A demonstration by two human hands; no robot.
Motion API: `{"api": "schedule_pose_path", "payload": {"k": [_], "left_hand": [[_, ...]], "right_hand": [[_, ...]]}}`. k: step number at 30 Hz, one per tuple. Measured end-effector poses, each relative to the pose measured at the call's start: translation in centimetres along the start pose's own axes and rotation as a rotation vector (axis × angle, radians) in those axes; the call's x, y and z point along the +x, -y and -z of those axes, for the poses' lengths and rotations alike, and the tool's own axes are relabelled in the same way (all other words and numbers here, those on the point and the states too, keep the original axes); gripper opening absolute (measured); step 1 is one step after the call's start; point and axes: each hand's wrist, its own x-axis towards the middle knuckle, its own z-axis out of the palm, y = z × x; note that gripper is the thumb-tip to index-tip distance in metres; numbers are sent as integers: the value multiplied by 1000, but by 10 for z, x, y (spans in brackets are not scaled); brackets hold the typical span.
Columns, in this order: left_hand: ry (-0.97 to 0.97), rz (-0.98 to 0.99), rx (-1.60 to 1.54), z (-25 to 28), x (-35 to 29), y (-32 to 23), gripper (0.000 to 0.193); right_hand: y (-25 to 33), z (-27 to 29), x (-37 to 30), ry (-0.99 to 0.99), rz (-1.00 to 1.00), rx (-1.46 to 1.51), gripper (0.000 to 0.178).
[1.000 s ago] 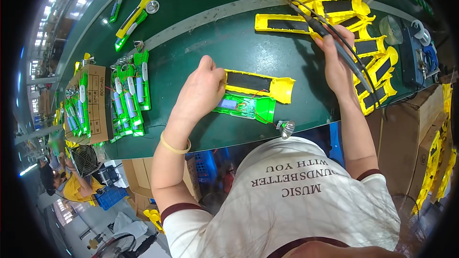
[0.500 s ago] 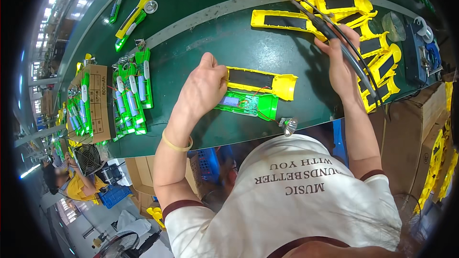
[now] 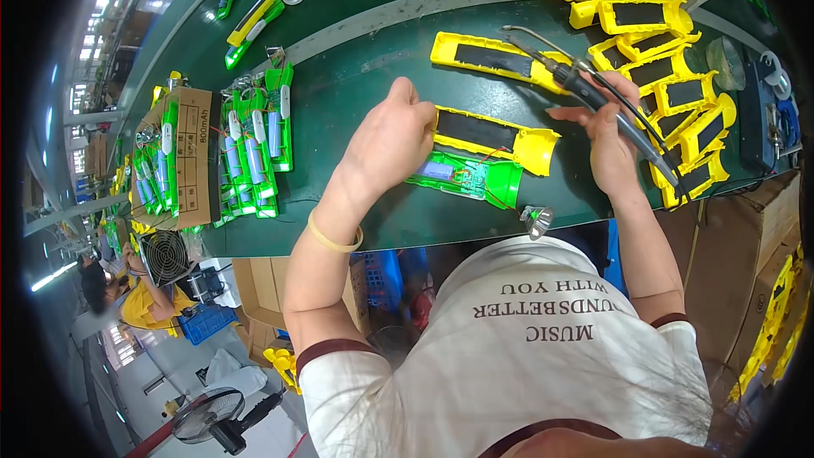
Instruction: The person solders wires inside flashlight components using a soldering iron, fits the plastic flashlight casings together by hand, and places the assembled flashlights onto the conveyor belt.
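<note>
On the green bench, a yellow casing half (image 3: 479, 130) with a dark panel lies beside an opened green casing half (image 3: 500, 180), which carries a blue battery cell and a circuit board. My left hand (image 3: 390, 134) is closed on the left end of the yellow half; its fingertips are hidden. A small reflector lamp (image 3: 536, 221) sits at the green half's right end. My right hand (image 3: 604, 114) grips a soldering iron (image 3: 615, 114) with a thin tube along it, its tip pointing left. Another yellow half (image 3: 492, 60) extends left from behind the iron; whether my fingers hold it is hidden.
Several yellow casings (image 3: 666, 68) are piled at the right, near a blue device (image 3: 763, 131). Green assemblies (image 3: 259, 148) stand beside a cardboard box (image 3: 195, 161) at the left. A finished-looking yellow-green lamp (image 3: 259, 21) lies on the far strip. Another person (image 3: 148, 301) sits at lower left.
My right hand, with the iron, and the far yellow half have shifted left and nearer relative to the bench. My left hand keeps its grip. The whole view has shifted slightly.
</note>
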Motion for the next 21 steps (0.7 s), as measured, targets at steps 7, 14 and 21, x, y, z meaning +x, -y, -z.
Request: {"api": "schedule_pose_path", "payload": {"k": [7, 14, 21], "left_hand": [[-136, -29, -74, 12, 3, 7, 11], [-141, -422, -46, 13, 10, 16, 21], [0, -381, -341, -12, -44, 22, 44]], "right_hand": [[-9, -3, 1, -67, 17, 40, 43], [-21, -3, -1, -68, 5, 60, 39], [-22, -6, -1, -79, -12, 118, 50]]}}
